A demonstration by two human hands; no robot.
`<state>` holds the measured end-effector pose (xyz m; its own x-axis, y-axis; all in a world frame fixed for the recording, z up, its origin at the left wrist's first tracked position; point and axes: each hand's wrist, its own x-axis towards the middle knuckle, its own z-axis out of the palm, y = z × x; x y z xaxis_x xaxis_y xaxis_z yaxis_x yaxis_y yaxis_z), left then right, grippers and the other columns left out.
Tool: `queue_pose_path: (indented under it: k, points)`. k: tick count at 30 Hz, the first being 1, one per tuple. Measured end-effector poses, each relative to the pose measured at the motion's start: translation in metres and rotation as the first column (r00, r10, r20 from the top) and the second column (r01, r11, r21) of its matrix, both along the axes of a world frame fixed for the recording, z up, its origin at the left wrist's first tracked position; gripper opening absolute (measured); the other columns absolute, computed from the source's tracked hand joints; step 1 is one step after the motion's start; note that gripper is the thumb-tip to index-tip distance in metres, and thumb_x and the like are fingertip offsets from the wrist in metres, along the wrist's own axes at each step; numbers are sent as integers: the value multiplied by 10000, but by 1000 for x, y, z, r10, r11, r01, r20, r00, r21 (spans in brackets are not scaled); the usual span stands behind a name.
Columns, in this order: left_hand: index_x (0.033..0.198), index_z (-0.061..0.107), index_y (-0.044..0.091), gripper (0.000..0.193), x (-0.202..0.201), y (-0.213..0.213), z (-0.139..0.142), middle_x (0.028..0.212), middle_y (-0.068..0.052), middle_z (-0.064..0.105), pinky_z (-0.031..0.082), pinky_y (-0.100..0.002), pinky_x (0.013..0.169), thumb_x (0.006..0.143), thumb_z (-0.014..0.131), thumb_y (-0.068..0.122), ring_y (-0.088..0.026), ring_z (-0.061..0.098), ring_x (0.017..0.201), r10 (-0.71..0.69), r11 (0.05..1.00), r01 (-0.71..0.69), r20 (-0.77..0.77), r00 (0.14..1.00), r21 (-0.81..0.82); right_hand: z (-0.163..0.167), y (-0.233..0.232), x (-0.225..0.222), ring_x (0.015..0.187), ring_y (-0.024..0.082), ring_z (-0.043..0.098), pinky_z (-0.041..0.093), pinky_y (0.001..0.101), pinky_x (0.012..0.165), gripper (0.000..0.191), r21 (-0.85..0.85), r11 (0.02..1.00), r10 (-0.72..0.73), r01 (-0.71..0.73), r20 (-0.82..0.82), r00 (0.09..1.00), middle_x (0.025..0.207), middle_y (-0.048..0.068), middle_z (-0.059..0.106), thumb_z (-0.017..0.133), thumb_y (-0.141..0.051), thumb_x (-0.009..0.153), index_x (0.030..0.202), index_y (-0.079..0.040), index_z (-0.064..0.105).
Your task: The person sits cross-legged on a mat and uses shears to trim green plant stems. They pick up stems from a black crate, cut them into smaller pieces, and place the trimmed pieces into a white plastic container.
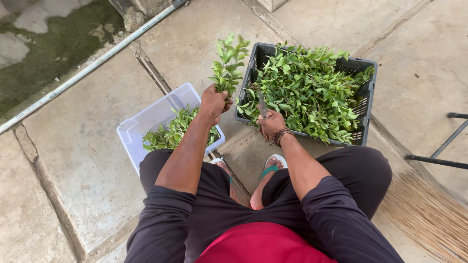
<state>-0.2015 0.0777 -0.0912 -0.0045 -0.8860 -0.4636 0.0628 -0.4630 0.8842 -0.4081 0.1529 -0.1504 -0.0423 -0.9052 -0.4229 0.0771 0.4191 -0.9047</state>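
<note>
I saw the left hand (214, 103) clenched around a leafy sprig (228, 62), held upright above the gap between the clear plastic tub (146, 122) and the dark slatted crate (364, 104). The right hand (271, 124) was gripping a knife (262, 104), blade pointing up, at the crate's near rim. The crate was heaped with leafy cuttings (307, 90); the tub held a smaller pile of trimmed leaves (170, 134), and a straw broom (429, 219) lay to the right.

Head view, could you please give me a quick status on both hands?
Left hand shut on leafy green sprig. Right hand shut on knife, over dark plastic crate of leaves. Nothing between them.
</note>
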Motion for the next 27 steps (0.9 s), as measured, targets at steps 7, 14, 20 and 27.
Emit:
queue_pose_path:
  k: [7, 14, 20, 27]
  points:
    - [1091, 642, -12, 241, 6, 4, 1, 787, -62, 587, 386, -340, 525, 896, 697, 119, -157, 483, 628, -42, 999, 43, 203, 978, -1, 4, 1, 18, 593, 152, 662, 535, 317, 593, 261, -120, 993, -51, -23, -574, 817, 736, 113, 713, 781, -194, 867, 999, 26, 736]
    - [1132, 703, -40, 273, -2, -4, -3, 845, -84, 664, 476, -344, 653, 936, 682, 150, -165, 568, 733, -45, 972, 106, 279, 959, -208, 34, -9, -4, 550, 123, 652, 525, 297, 514, 164, -323, 925, -285, 198, -252, 925, 694, 40, 701, 727, -121, 850, 950, 6, 756]
    - [1134, 688, -22, 208, -12, -4, -1, 965, -57, 748, 514, -306, 780, 950, 642, 63, -126, 640, 835, -20, 901, 101, 191, 981, -423, 50, -8, -17, 539, 117, 646, 500, 293, 485, 120, -276, 953, -172, 123, -160, 972, 678, 27, 674, 701, -80, 852, 943, -19, 752]
    - [1094, 717, -14, 206, -5, -4, 0, 909, -80, 729, 508, -310, 727, 907, 657, 49, -137, 611, 790, 159, 900, -102, 102, 982, -424, 23, -52, -29, 803, 314, 709, 563, 431, 730, 333, -300, 946, -150, -119, -735, 661, 869, 143, 727, 826, -160, 739, 1050, -95, 726]
